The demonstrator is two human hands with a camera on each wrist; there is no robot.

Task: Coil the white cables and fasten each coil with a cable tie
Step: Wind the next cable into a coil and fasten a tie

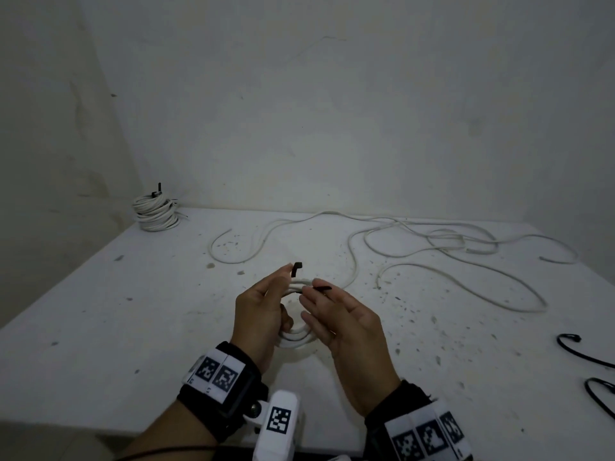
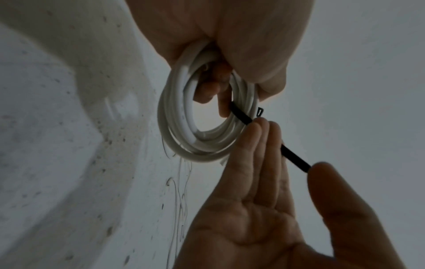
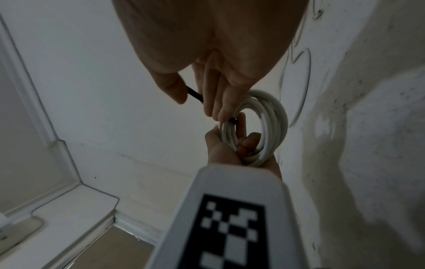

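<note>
A person stands at a speckled white table [image 1: 133, 311] set in a corner of pale walls, fastening one small coil of white cable [image 2: 184, 127] held just above the tabletop. The left hand [image 1: 263, 314] grips the coil, its fingers curled through the ring and its thumb pressed along the outside. One black cable tie [image 2: 241, 116] passes through the ring; its square head [image 1: 297, 266] stands up beside the left fingertips. The right hand [image 1: 346, 324] pinches the tie's tail between thumb and forefinger, while its other three fingers lie straight and close together, tips touching the coil.

At the far left corner of the table, against the wall, stands a stack of coiled white cables [image 1: 155, 211], already bound, with a black tie end sticking up from the top; how many coils the stack holds cannot be told. Across the far middle and right of the table loose white cable [image 1: 416, 257] sprawls in long loops; how many separate lengths there are cannot be told. Two spare black cable ties [image 1: 592, 371] lie bent at the right edge, well apart from the hands.

Each wrist wears a black band with white coded tags, and a white camera housing [image 1: 278, 424] carrying one coded tag sits under the left wrist.
</note>
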